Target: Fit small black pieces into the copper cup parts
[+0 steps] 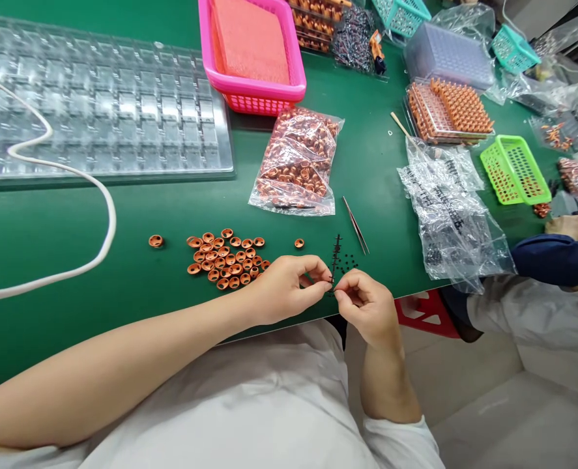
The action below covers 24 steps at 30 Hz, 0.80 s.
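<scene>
A thin black plastic sprue (336, 253) with short side stubs runs down to my fingertips near the table's front edge. My left hand (286, 288) is closed in a pinch on its lower end. Thumb and forefinger of my right hand (371, 305) pinch a small black part at that same end, almost touching the left fingertips; its exact shape is too small to tell. Tiny black pieces (349, 261) lie scattered just beyond my right hand. Left of my hands spreads a group of copper-orange cup-shaped rings (229, 259), with a single ring (299, 243) apart from them.
Tweezers (356, 225) lie beyond my right hand. A bag of orange rings (297, 161), a pink basket (264, 104) and a clear tray (98, 111) stand farther back. Plastic bags (449, 215) and a green basket (516, 170) are at right, near another person's sleeve (552, 259). A white cable (110, 215) crosses the left.
</scene>
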Motion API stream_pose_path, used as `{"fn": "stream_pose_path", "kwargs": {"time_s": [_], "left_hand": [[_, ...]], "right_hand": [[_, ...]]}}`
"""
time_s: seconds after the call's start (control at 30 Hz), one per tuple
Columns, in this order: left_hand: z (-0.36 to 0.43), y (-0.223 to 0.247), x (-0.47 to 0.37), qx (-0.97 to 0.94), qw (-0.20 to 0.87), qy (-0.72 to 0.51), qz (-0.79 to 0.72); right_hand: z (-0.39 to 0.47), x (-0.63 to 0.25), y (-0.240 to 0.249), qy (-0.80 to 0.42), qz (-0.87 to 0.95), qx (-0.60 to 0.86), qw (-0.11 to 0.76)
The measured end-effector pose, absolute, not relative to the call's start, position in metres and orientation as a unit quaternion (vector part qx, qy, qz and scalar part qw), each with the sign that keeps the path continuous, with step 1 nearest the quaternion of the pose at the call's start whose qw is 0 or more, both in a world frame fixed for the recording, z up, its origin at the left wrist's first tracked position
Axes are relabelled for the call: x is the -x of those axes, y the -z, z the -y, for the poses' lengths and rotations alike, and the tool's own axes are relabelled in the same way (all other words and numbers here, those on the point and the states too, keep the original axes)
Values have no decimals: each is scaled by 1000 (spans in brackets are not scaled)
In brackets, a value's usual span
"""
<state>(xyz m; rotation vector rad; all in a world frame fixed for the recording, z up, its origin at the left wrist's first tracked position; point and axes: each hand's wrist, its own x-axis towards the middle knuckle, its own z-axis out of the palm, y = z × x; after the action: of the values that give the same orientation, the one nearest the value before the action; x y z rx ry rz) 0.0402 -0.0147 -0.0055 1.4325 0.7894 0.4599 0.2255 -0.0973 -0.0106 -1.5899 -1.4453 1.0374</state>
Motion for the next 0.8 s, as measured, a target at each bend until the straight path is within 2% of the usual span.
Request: {"fn": "stream_pose_path", "kwargs": {"time_s": [0.23,0.43,0.5,0.8], "left_hand": [[17,11,-43,-614,669,-217,-357],[21,16,-44,-629,620,-259,-391],[21,16,-45,-635,606,-265,-400],[20,17,-44,-655,562,-293,-410]], "right_hand": [[98,-218,15,-327,578,635,394],[98,-199,24,-34,693,618,371],[97,-194,27,17,700,619,355],[98,-183,31,6,656,651,382]]}}
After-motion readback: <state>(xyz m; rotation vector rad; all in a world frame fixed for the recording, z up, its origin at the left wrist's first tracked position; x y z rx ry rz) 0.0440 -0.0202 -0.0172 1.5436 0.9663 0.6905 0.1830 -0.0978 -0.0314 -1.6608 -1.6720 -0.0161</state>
